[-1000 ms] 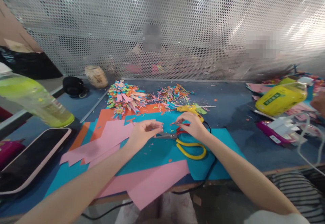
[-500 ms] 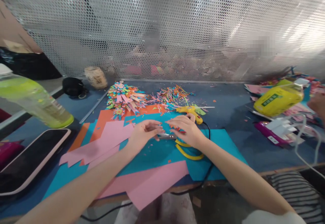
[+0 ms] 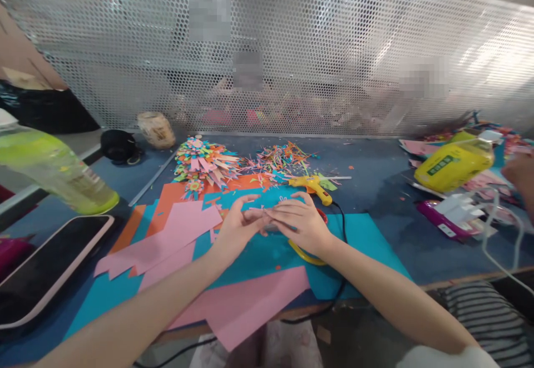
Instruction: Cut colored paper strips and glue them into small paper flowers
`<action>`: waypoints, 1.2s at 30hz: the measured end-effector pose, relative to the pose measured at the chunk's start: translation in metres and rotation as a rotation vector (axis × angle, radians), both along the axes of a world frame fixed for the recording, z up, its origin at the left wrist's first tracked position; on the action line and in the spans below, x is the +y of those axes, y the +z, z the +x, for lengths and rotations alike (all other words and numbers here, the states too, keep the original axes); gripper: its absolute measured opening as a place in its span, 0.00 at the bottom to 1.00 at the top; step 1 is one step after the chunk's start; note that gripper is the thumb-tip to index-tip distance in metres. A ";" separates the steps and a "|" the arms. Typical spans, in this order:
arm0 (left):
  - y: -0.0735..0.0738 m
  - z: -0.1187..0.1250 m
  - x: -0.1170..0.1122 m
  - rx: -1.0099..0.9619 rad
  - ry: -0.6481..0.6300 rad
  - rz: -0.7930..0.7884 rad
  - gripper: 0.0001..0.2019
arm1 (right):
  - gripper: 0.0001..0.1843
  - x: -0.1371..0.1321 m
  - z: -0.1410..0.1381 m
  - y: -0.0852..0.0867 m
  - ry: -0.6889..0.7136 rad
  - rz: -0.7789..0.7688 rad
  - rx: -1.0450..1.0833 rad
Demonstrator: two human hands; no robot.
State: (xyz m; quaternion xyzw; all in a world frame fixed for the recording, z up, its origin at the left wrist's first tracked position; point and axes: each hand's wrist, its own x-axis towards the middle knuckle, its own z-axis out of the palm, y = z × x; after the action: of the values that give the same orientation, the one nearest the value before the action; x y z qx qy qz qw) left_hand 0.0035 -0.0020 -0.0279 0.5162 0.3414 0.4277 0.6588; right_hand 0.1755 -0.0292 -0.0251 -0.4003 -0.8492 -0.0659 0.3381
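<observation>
My left hand [image 3: 236, 227] and my right hand [image 3: 299, 220] meet fingertip to fingertip over a teal paper sheet [image 3: 362, 240]. The fingers of both are pressed together around something small that I cannot make out. Yellow-handled scissors [image 3: 309, 255] lie under my right hand, mostly hidden by it. A yellow glue gun [image 3: 311, 183] lies just beyond my right hand, its black cord [image 3: 341, 284] running off the table's front edge. Pink paper pieces [image 3: 175, 230] lie beside my left wrist.
Folded paper flowers [image 3: 204, 162] and cut scraps [image 3: 277, 157] sit behind the hands. At the left are a phone [image 3: 45, 262] and a green bottle [image 3: 54, 170]. A yellow bottle [image 3: 454, 162], a white charger [image 3: 459, 206] and another person's hand [image 3: 519, 172] are at the right. A perforated metal screen [image 3: 292, 50] closes the back.
My right hand has moved left off the scissors' handles and now touches my left hand's fingertips. My left hand stayed in nearly the same place.
</observation>
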 end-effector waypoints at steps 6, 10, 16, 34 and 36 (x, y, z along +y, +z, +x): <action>0.000 0.000 -0.003 -0.130 -0.037 -0.063 0.32 | 0.15 0.000 0.002 0.002 -0.019 0.047 0.073; 0.003 -0.001 -0.002 -0.199 -0.083 -0.132 0.30 | 0.13 0.002 0.007 0.004 -0.069 0.073 0.241; 0.004 -0.002 -0.001 -0.141 -0.071 -0.063 0.27 | 0.10 0.004 0.009 0.007 -0.073 -0.027 0.405; -0.002 -0.006 0.002 0.064 -0.014 0.132 0.26 | 0.06 -0.003 0.000 0.007 0.147 -0.362 0.360; -0.004 -0.007 0.004 0.093 -0.026 0.169 0.26 | 0.06 -0.002 0.001 0.007 0.160 -0.379 0.293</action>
State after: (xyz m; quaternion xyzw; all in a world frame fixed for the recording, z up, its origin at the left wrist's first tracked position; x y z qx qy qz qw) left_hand -0.0034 0.0016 -0.0316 0.5935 0.3277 0.4221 0.6018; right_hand 0.1769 -0.0311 -0.0181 -0.3931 -0.8174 0.1802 0.3807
